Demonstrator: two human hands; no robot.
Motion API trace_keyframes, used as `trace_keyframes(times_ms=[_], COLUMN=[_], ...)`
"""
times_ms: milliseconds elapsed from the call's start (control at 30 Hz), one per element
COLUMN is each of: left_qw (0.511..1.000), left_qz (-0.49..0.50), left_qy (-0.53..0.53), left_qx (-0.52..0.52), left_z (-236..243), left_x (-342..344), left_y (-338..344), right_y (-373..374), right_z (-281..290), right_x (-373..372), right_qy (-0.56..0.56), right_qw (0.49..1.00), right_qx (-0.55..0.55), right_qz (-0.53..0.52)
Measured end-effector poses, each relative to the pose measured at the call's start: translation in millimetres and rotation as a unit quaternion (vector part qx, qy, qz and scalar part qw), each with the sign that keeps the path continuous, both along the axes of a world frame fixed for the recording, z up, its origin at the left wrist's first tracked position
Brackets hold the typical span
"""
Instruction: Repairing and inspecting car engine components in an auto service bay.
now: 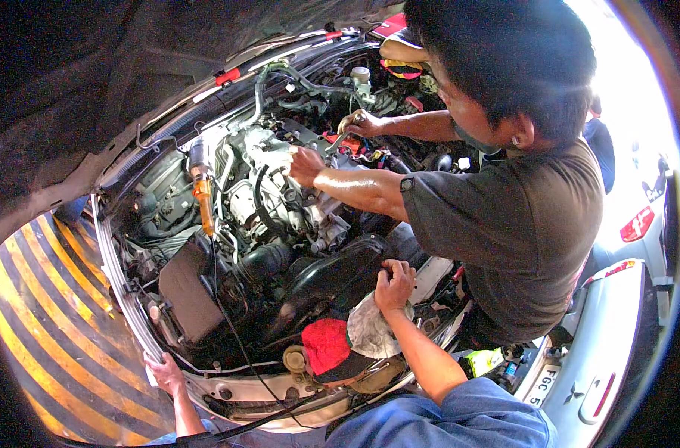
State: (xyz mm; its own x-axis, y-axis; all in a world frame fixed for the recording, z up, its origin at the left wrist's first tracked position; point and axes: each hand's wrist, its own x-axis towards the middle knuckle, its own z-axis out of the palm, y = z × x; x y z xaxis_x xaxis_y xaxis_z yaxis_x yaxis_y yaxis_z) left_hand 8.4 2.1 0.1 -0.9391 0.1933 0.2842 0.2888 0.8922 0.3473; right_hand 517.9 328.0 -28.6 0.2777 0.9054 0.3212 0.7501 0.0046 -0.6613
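At eight o'clock my left hand (165,375) bends its fingers at the pale fender edge (125,304). Between five and six lies the grey-white cloth (371,331), probably light and soft, best pinched by a loose fold. Just beyond, my right hand (396,287) curls narrow at its upper edge; I cannot tell whether either grips.

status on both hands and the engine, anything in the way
Left hand at fender edge; right hand by grey-white fabric. Engine exposed. Co-worker's forearm over part of it.

Left hand (165,375) low — right hand (396,289) higher, loosely curled
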Motion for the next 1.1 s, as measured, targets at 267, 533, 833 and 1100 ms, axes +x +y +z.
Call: trace_keyframes(times_ms=[267, 533, 833, 1100], left_qw=[1.000, 1.000, 1.000, 1.000], left_qz=[-0.009, -0.012, -0.008, -0.003], left_qy=[-0.018, 0.000, 0.014, 0.001], left_qx=[-0.003, -0.005, -0.017, -0.006], left_z=[7.6, 6.5, -0.9, 2.5], left_x=[3.7, 2.8, -3.0, 0.8], left_y=[2.0, 1.8, -1.0, -0.1], right_y=[-1.0, -1.4, -1.4, -2.7], right_z=[3.8, 6.2, 7.4, 8.7], right_x=[-0.7, -1.9, -0.9, -1.6], right_qy=[0.000, -0.005, 0.002, 0.000], right_qw=[1.000, 0.999, 0.999, 0.999], right_qx=[0.009, 0.038, 0.039, 0.033], right_qz=[0.003, 0.003, 0.007, 0.010])
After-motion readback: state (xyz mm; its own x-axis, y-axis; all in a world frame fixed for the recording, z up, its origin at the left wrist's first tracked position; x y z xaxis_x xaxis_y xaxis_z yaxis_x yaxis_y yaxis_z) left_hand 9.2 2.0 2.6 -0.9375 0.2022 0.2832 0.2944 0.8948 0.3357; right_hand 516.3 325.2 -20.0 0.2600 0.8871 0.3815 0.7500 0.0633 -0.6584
